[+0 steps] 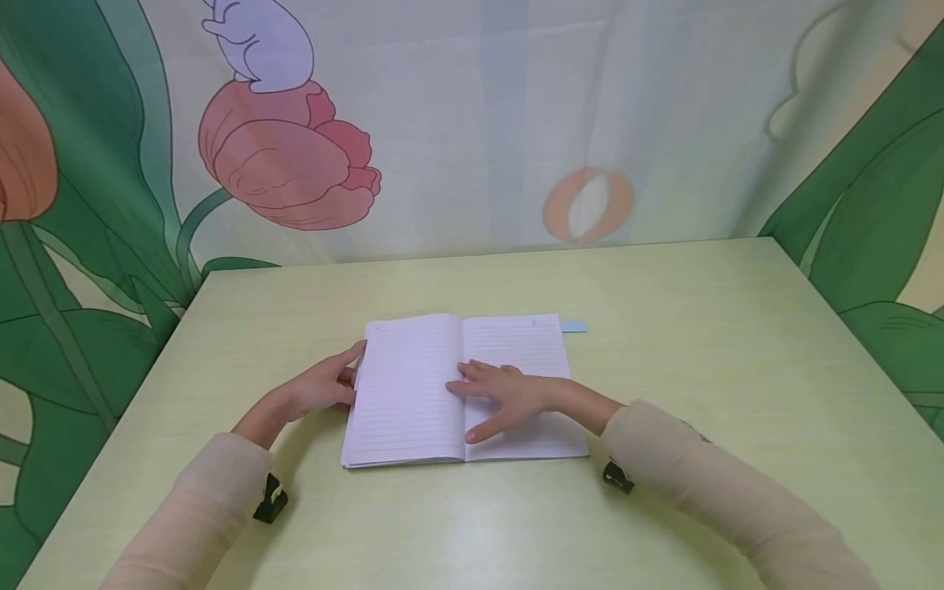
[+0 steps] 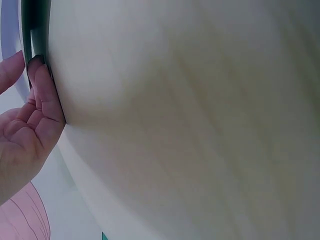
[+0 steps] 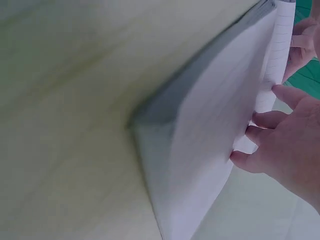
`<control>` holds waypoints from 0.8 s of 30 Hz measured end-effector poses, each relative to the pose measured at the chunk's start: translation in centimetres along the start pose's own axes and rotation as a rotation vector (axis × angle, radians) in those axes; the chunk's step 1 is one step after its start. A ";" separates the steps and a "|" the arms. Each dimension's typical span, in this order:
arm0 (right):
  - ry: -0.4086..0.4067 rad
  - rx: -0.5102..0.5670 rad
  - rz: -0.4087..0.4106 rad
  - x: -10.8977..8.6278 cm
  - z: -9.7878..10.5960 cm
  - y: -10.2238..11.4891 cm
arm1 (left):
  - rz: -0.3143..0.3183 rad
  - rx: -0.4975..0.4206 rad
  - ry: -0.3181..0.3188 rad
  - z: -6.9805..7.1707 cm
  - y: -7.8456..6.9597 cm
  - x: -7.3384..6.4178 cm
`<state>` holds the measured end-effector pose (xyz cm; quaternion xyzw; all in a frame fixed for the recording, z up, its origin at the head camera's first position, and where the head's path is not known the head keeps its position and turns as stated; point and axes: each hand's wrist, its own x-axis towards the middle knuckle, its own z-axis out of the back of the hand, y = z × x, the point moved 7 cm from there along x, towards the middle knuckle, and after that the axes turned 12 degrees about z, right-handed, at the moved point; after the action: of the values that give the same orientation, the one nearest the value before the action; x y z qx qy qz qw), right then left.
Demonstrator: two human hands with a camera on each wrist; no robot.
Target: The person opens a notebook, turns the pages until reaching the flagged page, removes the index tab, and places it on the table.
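Note:
An open notebook (image 1: 413, 385) with white lined pages lies on the table. At its left edge my left hand (image 1: 320, 387) grips the side, and the curled fingers partly hide behind the pages. The left wrist view shows this hand (image 2: 35, 122) low against the tabletop, beside the notebook's dark edge. My right hand (image 1: 509, 397) rests on the right page with fingers spread, fingertips near the centre fold. In the right wrist view, the fingertips of the right hand (image 3: 287, 132) touch the page (image 3: 215, 120) near the fold.
A light blue tab (image 1: 574, 326) sticks out at the notebook's upper right. The pale table (image 1: 693, 328) extends around the notebook. Behind it hangs a cloth (image 1: 457, 131) printed with flowers and leaves. Black clips (image 1: 271, 498) sit below the sleeves.

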<state>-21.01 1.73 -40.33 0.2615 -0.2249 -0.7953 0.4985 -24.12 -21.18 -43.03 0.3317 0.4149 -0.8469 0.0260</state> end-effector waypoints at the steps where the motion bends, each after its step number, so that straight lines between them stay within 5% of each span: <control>1: 0.008 -0.010 -0.001 0.0 0.0 0.1 | 0.008 -0.003 -0.004 0.0 0.1 0.0; 15: 0.025 -0.045 0.013 0.1 -0.1 -0.1 | 0.024 -0.117 0.039 0.0 -0.1 -0.4; 24: 0.016 -0.045 0.019 0.1 -0.2 -0.6 | 0.010 -0.031 0.019 0.1 -0.2 -0.5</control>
<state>-21.30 1.84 -40.89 0.2543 -0.2055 -0.7935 0.5133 -23.81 -21.21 -42.55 0.3415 0.4265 -0.8370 0.0314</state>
